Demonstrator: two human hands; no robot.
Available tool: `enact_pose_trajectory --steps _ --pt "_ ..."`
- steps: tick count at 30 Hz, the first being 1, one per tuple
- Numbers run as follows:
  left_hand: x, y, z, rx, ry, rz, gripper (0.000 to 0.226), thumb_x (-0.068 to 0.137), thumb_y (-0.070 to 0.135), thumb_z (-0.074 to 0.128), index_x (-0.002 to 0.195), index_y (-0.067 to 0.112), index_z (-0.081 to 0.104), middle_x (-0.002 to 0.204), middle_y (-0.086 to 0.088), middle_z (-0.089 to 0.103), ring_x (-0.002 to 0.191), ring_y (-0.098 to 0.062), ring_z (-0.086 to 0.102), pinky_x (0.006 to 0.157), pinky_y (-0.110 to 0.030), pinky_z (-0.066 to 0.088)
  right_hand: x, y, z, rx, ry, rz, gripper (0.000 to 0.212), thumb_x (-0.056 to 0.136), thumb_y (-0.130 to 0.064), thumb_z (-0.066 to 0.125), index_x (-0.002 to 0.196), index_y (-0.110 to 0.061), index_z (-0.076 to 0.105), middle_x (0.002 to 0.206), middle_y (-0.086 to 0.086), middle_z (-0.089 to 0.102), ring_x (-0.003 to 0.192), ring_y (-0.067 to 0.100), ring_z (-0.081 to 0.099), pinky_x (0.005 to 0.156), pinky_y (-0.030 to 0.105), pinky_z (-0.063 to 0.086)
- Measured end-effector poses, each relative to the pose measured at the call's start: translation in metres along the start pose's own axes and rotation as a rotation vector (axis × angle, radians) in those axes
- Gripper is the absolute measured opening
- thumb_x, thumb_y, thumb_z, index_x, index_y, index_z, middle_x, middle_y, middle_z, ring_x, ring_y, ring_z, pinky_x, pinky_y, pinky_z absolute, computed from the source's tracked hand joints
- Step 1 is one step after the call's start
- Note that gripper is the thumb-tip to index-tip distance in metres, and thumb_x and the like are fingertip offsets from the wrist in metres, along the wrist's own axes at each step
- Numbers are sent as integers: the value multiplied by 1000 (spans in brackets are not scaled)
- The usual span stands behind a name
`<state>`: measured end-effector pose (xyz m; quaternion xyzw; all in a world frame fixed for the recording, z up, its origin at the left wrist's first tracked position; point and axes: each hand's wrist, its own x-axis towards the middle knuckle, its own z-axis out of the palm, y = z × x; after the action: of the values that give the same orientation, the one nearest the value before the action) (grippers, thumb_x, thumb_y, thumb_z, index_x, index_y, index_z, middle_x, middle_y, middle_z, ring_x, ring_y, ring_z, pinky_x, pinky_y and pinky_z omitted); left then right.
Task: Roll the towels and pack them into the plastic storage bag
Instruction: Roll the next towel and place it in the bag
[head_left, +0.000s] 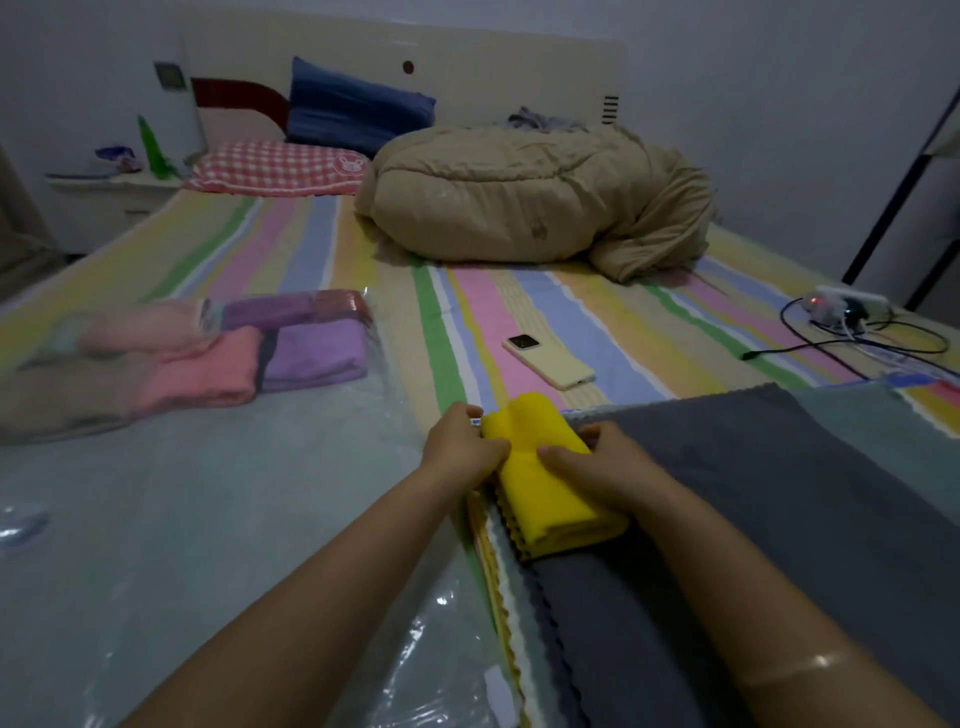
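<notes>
The left hand (462, 447) curls its fingers round the far left edge of the yellow towel (550, 488). The right hand (597, 462) grips its right side, thumb pressed on top. The soft, partly rolled towel lies near right on a flat gray towel (753, 493) with scalloped edges. At left spreads the clear, glossy plastic storage bag (208, 519), with a rolled pink towel (202, 374) and a rolled purple towel (317, 353) at its far end. A pale phone (548, 361) lies on the striped sheet (519, 296).

Head view, looking forward-down across bed (322, 234), hands near.
</notes>
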<state>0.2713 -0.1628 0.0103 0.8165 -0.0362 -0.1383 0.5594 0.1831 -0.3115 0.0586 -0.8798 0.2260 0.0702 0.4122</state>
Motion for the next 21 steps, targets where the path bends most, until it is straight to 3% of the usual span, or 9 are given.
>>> enact_pose_trajectory --steps 2,5,8,9,11,15,18,19,21 --pt "-5 3 -4 36 12 3 76 66 28 74 132 12 40 112 -14 61 98 -36 63 84 -52 54 0 -10 2 5 -84 41 63 87 -40 66 137 -10 42 134 13 51 110 30 55 80 37 43" --pt "-19 17 -23 0 -10 -9 88 75 31 80 144 12 28 132 -14 52 110 -30 59 92 -47 52 -24 -19 4 301 -166 24 53 85 -23 70 131 -5 52 116 13 63 92 28 60 75 37 48" --pt "-62 40 -66 -292 -342 -173 72 75 49 71 135 21 42 108 -6 70 89 -17 69 73 -31 56 -62 -23 7 611 -312 -24 45 85 -13 66 127 -5 54 109 16 67 96 36 64 78 43 53" --pt "-79 43 -82 -336 -460 -219 65 73 54 67 127 22 52 105 -5 72 90 -18 70 73 -31 56 -74 -26 11 647 -358 -54 43 85 -13 65 126 -6 55 112 18 67 100 38 64 80 45 53" --pt "-106 35 -115 -315 -528 -240 69 66 58 64 124 20 59 112 -7 71 99 -22 68 81 -37 53 -95 -35 24 640 -438 -100 38 86 -12 63 123 -7 56 115 20 66 102 40 63 83 48 53" --pt "-148 -4 -173 -126 -303 -239 59 68 60 64 112 20 64 86 -3 68 73 -16 66 69 -33 55 -115 -56 70 508 -615 -28 36 74 -19 67 109 -11 63 107 21 69 100 41 63 88 48 51" --pt "-171 -47 -209 7 -156 -277 49 81 50 66 114 14 65 95 -8 65 80 -20 63 76 -37 59 -125 -75 117 390 -633 10 33 77 -27 59 105 -8 62 105 22 66 93 35 61 84 41 49" --pt "-179 -61 -217 37 -118 -278 41 84 43 67 112 13 66 97 -11 65 81 -21 64 77 -38 59 -124 -80 134 301 -594 -35 39 77 -29 58 110 -9 60 109 20 64 94 33 60 84 40 49" --pt "-192 -85 -227 8 -31 -275 28 86 25 70 110 11 65 98 -17 65 72 -24 65 67 -36 61 -123 -85 165 45 -498 -250 44 82 -24 58 123 -14 47 115 16 59 94 28 58 82 37 48"
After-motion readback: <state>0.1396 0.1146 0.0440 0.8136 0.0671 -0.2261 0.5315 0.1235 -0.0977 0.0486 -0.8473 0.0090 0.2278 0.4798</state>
